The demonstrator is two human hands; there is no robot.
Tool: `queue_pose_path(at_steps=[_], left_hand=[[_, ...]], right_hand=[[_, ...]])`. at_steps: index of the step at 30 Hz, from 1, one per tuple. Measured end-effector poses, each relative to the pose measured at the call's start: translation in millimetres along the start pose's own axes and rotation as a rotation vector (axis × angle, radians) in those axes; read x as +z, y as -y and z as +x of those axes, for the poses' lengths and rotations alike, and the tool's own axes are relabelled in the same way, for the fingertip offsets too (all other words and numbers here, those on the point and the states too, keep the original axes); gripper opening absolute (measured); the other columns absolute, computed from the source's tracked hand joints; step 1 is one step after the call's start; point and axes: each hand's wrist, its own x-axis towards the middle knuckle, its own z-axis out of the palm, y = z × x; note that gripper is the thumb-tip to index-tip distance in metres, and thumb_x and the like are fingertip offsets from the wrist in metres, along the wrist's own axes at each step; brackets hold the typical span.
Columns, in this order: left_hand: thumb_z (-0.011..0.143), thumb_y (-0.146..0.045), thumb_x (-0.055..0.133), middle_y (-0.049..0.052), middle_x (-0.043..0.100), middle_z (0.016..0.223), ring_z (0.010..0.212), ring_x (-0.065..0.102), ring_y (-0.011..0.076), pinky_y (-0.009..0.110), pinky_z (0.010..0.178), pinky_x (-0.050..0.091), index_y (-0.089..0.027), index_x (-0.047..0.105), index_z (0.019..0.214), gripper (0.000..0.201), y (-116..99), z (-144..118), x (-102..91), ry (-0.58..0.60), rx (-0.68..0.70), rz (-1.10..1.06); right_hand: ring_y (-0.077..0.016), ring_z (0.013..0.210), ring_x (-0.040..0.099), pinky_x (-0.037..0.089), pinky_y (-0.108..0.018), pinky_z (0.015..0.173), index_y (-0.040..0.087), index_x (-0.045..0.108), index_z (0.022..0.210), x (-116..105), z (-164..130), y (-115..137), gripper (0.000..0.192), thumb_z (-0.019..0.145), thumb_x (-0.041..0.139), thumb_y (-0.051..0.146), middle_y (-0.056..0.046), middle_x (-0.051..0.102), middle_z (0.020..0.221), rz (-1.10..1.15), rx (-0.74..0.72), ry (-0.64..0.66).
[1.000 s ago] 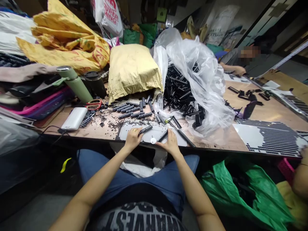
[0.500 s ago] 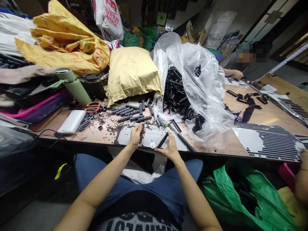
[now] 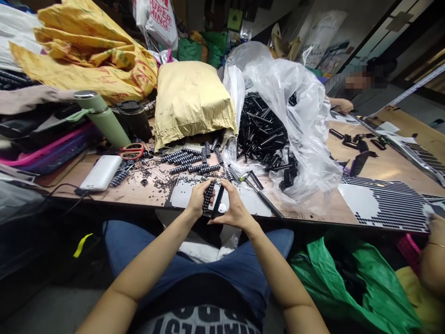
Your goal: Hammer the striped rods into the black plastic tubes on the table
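Two hands met low centre over the table [image 3: 382, 162] edge. Left hand [image 3: 196, 200] pinched a studded stick [image 3: 208, 196]; right hand [image 3: 232, 207] pinched a bare black bar [image 3: 218, 206] beside it, nearly touching. A dozen-odd studded pieces [image 3: 194, 160] lay finished above. Clear bag [image 3: 299, 116], centre right, held a big heap of bare bars [image 3: 260, 132]: most work seemingly left.

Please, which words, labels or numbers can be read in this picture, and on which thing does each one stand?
"SUPER", with "MING" cut off below it, in red: on the white plastic bag hanging at the top.
Large pale letters on the person's grey shirt: cut off by the bottom edge, not readable.
Red print on the yellow sack: creased and blurred, not readable.
No other text is legible.
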Motion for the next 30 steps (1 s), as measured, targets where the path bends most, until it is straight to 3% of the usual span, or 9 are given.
queue_pose_path(at_steps=[5, 15, 19, 21, 25, 28, 30], left_hand=[[0.069, -0.048, 0.071, -0.002, 0.057, 0.057, 0.040, 0.057, 0.0147, 0.026, 0.038, 0.047, -0.012, 0.063, 0.099, 0.048, 0, -4, 7.0, -0.011, -0.081, -0.008], [0.079, -0.046, 0.063, -0.001, 0.055, 0.047, 0.038, 0.056, 0.0140, 0.022, 0.038, 0.045, -0.013, 0.061, 0.084, 0.034, -1, -3, 16.9, -0.017, -0.188, 0.118], [0.084, -0.047, 0.057, 0.001, 0.057, 0.054, 0.043, 0.057, 0.0146, 0.025, 0.043, 0.048, -0.012, 0.064, 0.089, 0.036, 5, 5, 15.5, 0.005, -0.209, 0.209], [0.086, -0.045, 0.054, 0.005, 0.063, 0.070, 0.055, 0.061, 0.0156, 0.029, 0.054, 0.053, -0.013, 0.066, 0.099, 0.037, 14, 8, 13.6, 0.043, -0.096, 0.332], [0.081, -0.027, 0.061, 0.011, 0.060, 0.103, 0.091, 0.060, 0.0208, 0.037, 0.084, 0.051, -0.017, 0.062, 0.123, 0.043, 42, 10, 7.4, 0.140, 0.408, 0.874], [0.084, -0.016, 0.055, 0.012, 0.059, 0.101, 0.093, 0.058, 0.0214, 0.038, 0.087, 0.049, -0.014, 0.056, 0.130, 0.047, 60, 15, -2.4, 0.236, 0.606, 1.205], [0.089, -0.014, 0.047, 0.012, 0.061, 0.100, 0.091, 0.059, 0.0204, 0.035, 0.085, 0.049, -0.014, 0.056, 0.129, 0.041, 65, 20, -11.9, 0.348, 0.691, 1.335]], right_hand=[[-0.0303, 0.142, 0.029, 0.028, -0.049, 0.117, 0.020, 0.014, 0.148, 6, 2, 2, 0.117, 0.058, 0.084, 0.048, -0.019, 0.031, 0.149, 0.064, -0.026, 0.025], [-0.0289, 0.135, 0.037, 0.035, -0.046, 0.113, 0.018, 0.019, 0.146, 14, -3, -2, 0.112, 0.055, 0.083, 0.029, -0.017, 0.036, 0.143, 0.101, 0.176, 0.017], [-0.0293, 0.134, 0.038, 0.034, -0.046, 0.113, 0.015, 0.022, 0.145, 17, -5, -4, 0.110, 0.053, 0.081, 0.024, -0.018, 0.038, 0.141, 0.059, 0.240, -0.001], [-0.0312, 0.134, 0.037, 0.034, -0.048, 0.113, 0.012, 0.024, 0.144, 21, -9, -9, 0.109, 0.052, 0.081, 0.025, -0.019, 0.039, 0.141, 0.000, 0.285, -0.034], [-0.0341, 0.132, 0.038, 0.033, -0.051, 0.111, 0.006, 0.027, 0.142, 35, -20, -25, 0.096, 0.061, 0.074, 0.025, -0.024, 0.041, 0.139, -0.179, 0.395, -0.119], [-0.0316, 0.132, 0.038, 0.036, -0.049, 0.109, 0.008, 0.028, 0.143, 33, -33, -38, 0.084, 0.070, 0.068, 0.025, -0.023, 0.042, 0.140, -0.286, 0.407, -0.056], [-0.0317, 0.129, 0.041, 0.038, -0.048, 0.105, 0.010, 0.031, 0.141, 17, -41, -48, 0.078, 0.075, 0.067, 0.031, -0.021, 0.045, 0.138, -0.419, 0.494, -0.043]])
